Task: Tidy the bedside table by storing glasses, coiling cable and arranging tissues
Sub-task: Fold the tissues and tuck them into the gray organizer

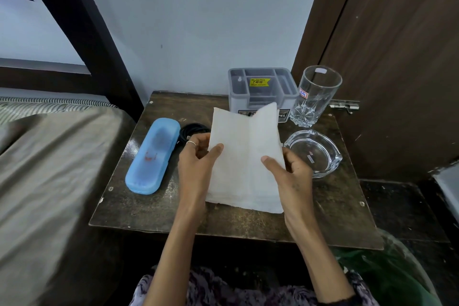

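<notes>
Tissue (244, 156), white, creased down its middle, held above the table (248, 226) centre; long axis runs near-to-far, far edge tilted up toward the wall. Left hand (196, 156) pinches its left edge, thumb on top; right hand (290, 169) grips the right edge likewise. Blue glasses case (152, 155) lies closed at left, long axis slanting away to the right. Black coiled cable (191, 130) sits just beside it, partly hidden behind left hand. Behind tissue: grey organizer (260, 89), glass tumbler (314, 95); glass ashtray (315, 153) right.

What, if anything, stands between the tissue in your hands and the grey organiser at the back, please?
Nothing visible does. The tissue, held by the left hand and right hand, sits directly before the grey organiser; the tumbler and ashtray stand aside.
</notes>
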`<act>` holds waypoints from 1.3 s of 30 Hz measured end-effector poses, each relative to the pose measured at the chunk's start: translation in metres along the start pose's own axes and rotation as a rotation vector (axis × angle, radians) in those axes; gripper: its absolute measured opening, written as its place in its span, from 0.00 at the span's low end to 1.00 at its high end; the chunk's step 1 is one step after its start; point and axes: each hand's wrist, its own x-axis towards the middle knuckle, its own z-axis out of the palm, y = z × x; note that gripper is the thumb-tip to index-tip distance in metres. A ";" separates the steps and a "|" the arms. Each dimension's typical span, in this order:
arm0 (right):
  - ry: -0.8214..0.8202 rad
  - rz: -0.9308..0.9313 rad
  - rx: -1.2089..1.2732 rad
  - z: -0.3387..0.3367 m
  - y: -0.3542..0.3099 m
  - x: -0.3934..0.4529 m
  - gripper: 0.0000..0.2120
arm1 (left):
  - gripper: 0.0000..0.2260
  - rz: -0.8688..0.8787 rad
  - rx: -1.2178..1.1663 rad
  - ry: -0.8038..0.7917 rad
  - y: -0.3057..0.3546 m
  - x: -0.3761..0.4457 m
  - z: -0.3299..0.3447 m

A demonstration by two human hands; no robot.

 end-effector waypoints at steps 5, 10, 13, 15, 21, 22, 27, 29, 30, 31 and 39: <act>-0.009 -0.035 0.074 0.001 -0.001 0.001 0.07 | 0.07 0.023 -0.072 -0.015 0.001 -0.001 0.000; -0.073 -0.043 0.179 0.000 -0.004 0.002 0.13 | 0.19 0.017 -0.120 -0.051 0.002 -0.002 0.000; -0.080 -0.015 0.210 -0.001 -0.002 0.005 0.12 | 0.20 0.018 -0.134 -0.068 0.004 -0.003 0.000; -0.053 0.014 0.253 -0.001 -0.001 0.006 0.11 | 0.16 0.002 -0.126 -0.082 0.005 -0.004 0.000; -0.041 0.026 0.249 -0.002 0.004 0.009 0.10 | 0.10 0.059 0.010 -0.018 0.002 -0.003 0.000; -0.048 0.021 0.221 -0.002 0.005 0.009 0.09 | 0.10 0.108 0.051 -0.001 0.003 -0.004 0.000; -0.074 -0.082 0.108 0.005 0.006 0.004 0.13 | 0.10 0.268 0.100 0.013 0.006 -0.015 0.012; -0.081 -0.130 0.101 0.010 0.004 0.002 0.14 | 0.09 0.369 0.139 -0.026 0.007 -0.021 0.020; -0.088 -0.147 0.115 0.012 0.003 0.000 0.13 | 0.07 0.428 0.176 -0.054 0.006 -0.023 0.024; -0.099 -0.158 0.148 0.013 0.003 -0.001 0.12 | 0.06 0.473 0.217 -0.093 0.005 -0.025 0.027; -0.097 -0.144 0.303 0.013 0.004 0.001 0.19 | 0.18 0.407 0.122 -0.226 0.000 -0.033 0.035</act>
